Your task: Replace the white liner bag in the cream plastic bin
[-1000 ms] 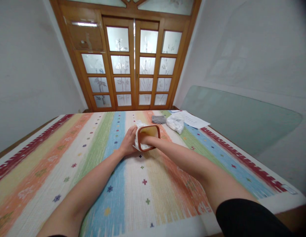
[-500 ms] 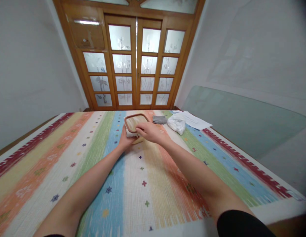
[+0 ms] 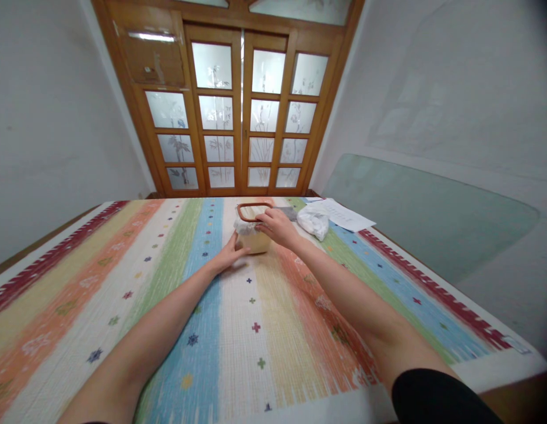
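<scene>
A small pale-yellow, see-through container [image 3: 254, 242] with rounded corners stands upright on the striped cloth. Its top carries a brown frame-like rim [image 3: 242, 217], and a thin white plastic liner [image 3: 240, 227] hangs crumpled over the outside just below it. My left hand [image 3: 226, 257] is curved around the near left corner, thumb along the front and fingers at the side. At the right front of the rim, my right hand [image 3: 278, 227] has its fingers bent and closed on the liner's edge; the exact fingertip contact is partly hidden.
Behind my right hand lies a folded grey cloth [image 3: 287, 212]. Right of it are a crumpled white plastic bag [image 3: 314, 221] and printed paper sheets [image 3: 350, 217]. The striped tablecloth [image 3: 185, 247] covers the table, with wooden glass-paned doors [image 3: 242, 118] beyond.
The container has gone from tilted toward me to upright on the cloth, slightly to the right. My left hand has slid lower on it; my right hand has shifted from over the opening to the right rim.
</scene>
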`<action>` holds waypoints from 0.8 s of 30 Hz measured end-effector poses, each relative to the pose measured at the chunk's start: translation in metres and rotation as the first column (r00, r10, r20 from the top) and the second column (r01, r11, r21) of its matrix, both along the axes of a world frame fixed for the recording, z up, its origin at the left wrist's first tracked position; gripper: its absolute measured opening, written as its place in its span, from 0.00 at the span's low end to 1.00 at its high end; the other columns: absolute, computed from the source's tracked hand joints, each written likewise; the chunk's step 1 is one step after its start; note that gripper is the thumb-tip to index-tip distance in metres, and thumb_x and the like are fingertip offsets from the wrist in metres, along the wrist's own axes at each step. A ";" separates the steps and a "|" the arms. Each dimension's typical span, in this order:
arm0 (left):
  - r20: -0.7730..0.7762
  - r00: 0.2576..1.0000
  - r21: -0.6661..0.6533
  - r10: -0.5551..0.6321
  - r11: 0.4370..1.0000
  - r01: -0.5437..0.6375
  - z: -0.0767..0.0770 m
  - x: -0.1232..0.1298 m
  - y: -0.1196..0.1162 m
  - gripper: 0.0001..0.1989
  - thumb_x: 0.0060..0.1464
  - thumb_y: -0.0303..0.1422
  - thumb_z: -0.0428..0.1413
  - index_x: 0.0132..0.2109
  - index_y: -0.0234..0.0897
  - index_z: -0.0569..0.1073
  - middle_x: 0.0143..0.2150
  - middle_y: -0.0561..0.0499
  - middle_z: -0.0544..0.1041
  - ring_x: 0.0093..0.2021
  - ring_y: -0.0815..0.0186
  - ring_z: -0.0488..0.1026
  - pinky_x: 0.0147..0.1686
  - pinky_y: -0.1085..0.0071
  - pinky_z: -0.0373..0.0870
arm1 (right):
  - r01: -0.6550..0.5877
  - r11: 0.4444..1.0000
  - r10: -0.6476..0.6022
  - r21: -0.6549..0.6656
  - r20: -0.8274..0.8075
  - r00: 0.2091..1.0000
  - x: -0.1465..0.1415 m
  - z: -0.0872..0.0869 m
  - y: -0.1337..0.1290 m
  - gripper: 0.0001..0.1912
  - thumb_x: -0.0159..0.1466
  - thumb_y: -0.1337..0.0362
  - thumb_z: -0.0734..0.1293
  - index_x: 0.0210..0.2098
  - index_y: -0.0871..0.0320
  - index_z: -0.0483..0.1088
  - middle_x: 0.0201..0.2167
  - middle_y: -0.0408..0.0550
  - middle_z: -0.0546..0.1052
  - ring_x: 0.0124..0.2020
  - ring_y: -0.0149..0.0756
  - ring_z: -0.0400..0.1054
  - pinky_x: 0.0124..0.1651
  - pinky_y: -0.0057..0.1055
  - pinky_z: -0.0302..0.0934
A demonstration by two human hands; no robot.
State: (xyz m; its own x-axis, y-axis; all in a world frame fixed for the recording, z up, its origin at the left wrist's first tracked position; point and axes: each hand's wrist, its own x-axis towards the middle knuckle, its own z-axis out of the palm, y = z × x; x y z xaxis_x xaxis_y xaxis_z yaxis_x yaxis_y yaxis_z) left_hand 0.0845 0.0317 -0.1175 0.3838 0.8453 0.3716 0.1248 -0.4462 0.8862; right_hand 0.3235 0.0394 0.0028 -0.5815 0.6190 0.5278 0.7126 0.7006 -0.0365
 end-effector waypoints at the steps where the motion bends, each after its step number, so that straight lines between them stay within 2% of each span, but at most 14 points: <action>1: -0.067 0.998 0.033 0.010 0.999 -0.008 0.000 0.000 -0.001 0.43 0.58 0.42 0.63 0.75 0.40 0.56 0.76 0.39 0.59 0.76 0.49 0.58 0.75 0.45 0.54 | 0.010 1.000 -0.010 -0.007 0.017 1.000 0.004 0.000 0.003 0.14 0.74 0.56 0.64 0.52 0.55 0.76 0.44 0.55 0.73 0.51 0.49 0.65 0.57 0.42 0.56; 4: -0.262 0.962 0.082 0.074 0.995 -0.054 -0.005 -0.001 -0.003 0.38 0.58 0.42 0.62 0.72 0.37 0.64 0.77 0.37 0.58 0.78 0.46 0.54 0.76 0.44 0.48 | 0.087 0.996 -0.088 0.005 0.017 0.996 0.023 -0.001 0.013 0.15 0.74 0.56 0.64 0.52 0.57 0.76 0.44 0.56 0.73 0.51 0.49 0.64 0.57 0.42 0.55; 8: -0.355 0.930 0.087 0.093 0.994 -0.067 -0.011 -0.004 -0.001 0.31 0.61 0.43 0.59 0.68 0.37 0.71 0.76 0.37 0.61 0.76 0.49 0.59 0.75 0.48 0.53 | 0.202 0.978 -0.203 0.047 0.024 0.979 0.056 -0.002 0.026 0.16 0.73 0.57 0.63 0.54 0.59 0.75 0.45 0.58 0.73 0.50 0.49 0.64 0.56 0.41 0.55; 11: -0.323 0.939 0.102 0.118 0.991 -0.089 -0.010 -0.007 0.005 0.25 0.61 0.42 0.58 0.63 0.39 0.76 0.71 0.40 0.69 0.72 0.52 0.66 0.74 0.51 0.56 | 0.256 0.964 -0.262 0.066 0.111 0.959 0.075 -0.002 0.037 0.17 0.71 0.60 0.65 0.56 0.59 0.75 0.46 0.59 0.72 0.51 0.51 0.63 0.56 0.42 0.53; 15: -0.219 0.959 0.082 0.179 0.983 -0.164 -0.007 -0.014 0.011 0.20 0.61 0.40 0.57 0.57 0.40 0.78 0.65 0.42 0.76 0.67 0.54 0.72 0.71 0.51 0.63 | 0.326 0.941 -0.337 0.091 0.161 0.928 0.087 -0.002 0.051 0.17 0.69 0.65 0.65 0.56 0.61 0.73 0.48 0.61 0.74 0.54 0.52 0.62 0.59 0.43 0.51; 24: -0.107 0.975 -0.009 0.194 0.980 -0.196 -0.010 -0.023 0.016 0.18 0.61 0.41 0.58 0.55 0.41 0.78 0.60 0.40 0.79 0.60 0.53 0.77 0.64 0.48 0.71 | 0.523 0.849 -0.528 0.074 0.098 0.843 0.087 -0.008 0.068 0.17 0.68 0.68 0.64 0.56 0.58 0.74 0.47 0.60 0.76 0.52 0.51 0.64 0.54 0.41 0.53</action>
State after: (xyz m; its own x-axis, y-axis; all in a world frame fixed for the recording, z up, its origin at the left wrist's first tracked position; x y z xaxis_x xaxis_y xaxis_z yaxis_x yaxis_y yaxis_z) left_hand 0.0613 0.0481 -0.1277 0.2466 0.9145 0.3206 0.3010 -0.3868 0.8717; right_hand 0.4101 0.1074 -0.0056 -0.2309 0.8271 0.5125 0.9721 0.2186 0.0851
